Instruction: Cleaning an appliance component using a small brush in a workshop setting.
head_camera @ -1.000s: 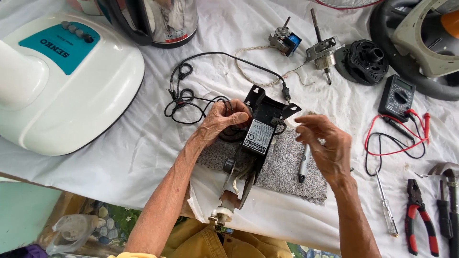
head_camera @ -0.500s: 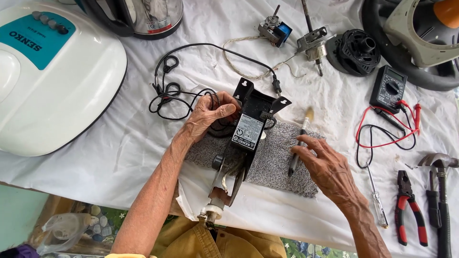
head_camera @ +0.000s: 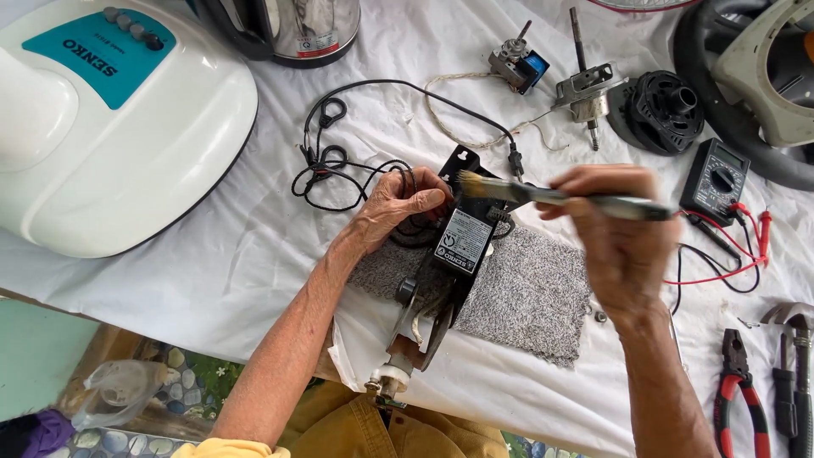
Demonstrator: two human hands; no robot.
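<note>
A black metal bracket with a labelled black box (head_camera: 462, 242) lies on a grey cloth pad (head_camera: 526, 293) on the white-covered table. My left hand (head_camera: 398, 203) grips the bracket's upper left side beside a coiled black cord (head_camera: 339, 170). My right hand (head_camera: 615, 233) holds a small paintbrush (head_camera: 543, 195) level above the bracket, bristles pointing left over its top end. The bracket's lower end with a white fitting (head_camera: 390, 373) hangs over the table's near edge.
A white appliance base with a teal panel (head_camera: 102, 119) fills the left. At the back stand a steel kettle (head_camera: 288, 25), small motor (head_camera: 517, 64), shaft part (head_camera: 585, 85) and black rotor (head_camera: 661, 110). A multimeter (head_camera: 716, 182) with red leads, pliers (head_camera: 733, 390) and a hammer (head_camera: 793, 339) lie right.
My right hand has picked the brush up off the grey pad and raised it over the bracket's top. My left hand has stayed on the bracket.
</note>
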